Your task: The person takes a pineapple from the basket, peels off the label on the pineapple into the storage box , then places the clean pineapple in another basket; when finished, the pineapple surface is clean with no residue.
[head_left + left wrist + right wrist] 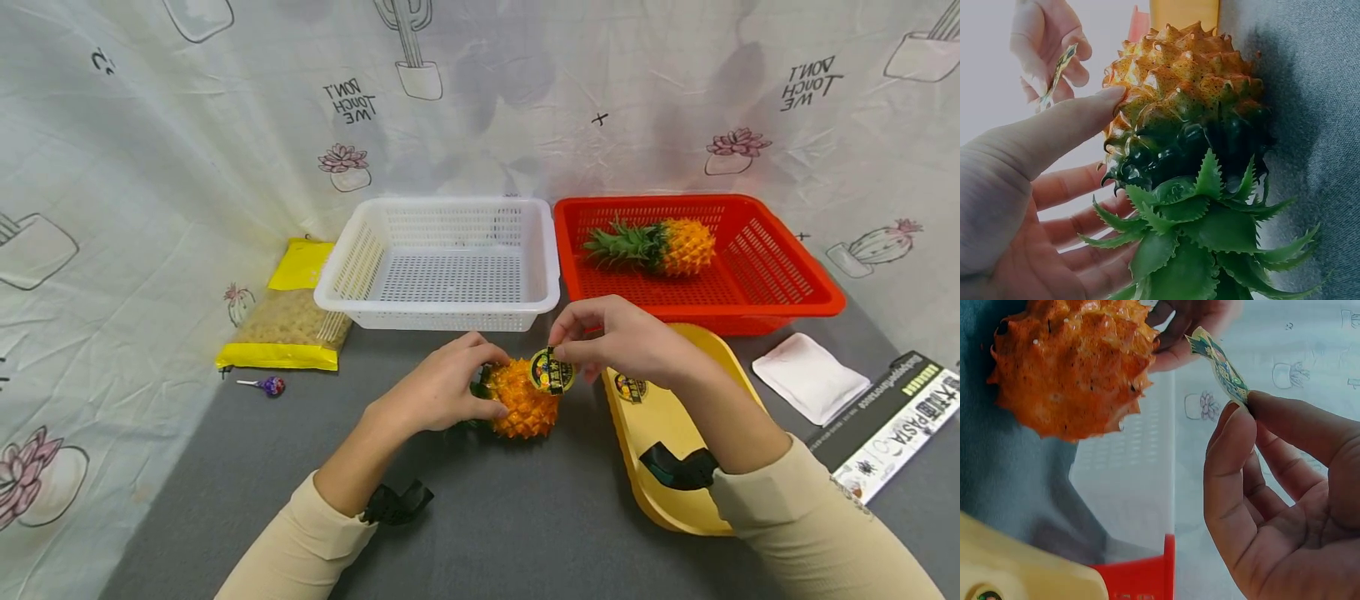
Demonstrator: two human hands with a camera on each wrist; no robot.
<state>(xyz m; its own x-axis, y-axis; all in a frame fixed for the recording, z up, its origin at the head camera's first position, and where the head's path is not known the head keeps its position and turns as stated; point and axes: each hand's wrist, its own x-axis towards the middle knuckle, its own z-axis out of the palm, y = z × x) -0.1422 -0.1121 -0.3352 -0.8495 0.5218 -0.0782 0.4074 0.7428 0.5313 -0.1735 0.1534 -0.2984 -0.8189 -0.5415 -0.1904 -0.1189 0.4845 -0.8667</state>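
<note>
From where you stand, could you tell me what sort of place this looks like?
Probably a staged tabletop set for recording hand tasks, not a real kitchen. A cactus-print cloth hangs as backdrop, a white basket and red basket sit side by side on grey felt, and the pineapple looks plastic.

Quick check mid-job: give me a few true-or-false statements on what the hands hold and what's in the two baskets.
1. The right hand pinches a round sticker. True.
2. The left hand lies flat on the table, away from the pineapple. False: it holds the pineapple.
3. The white basket holds a pineapple. False: it holds nothing; the second pineapple lies in the red basket.
4. A yellow tray lies under the right forearm. True.
</note>
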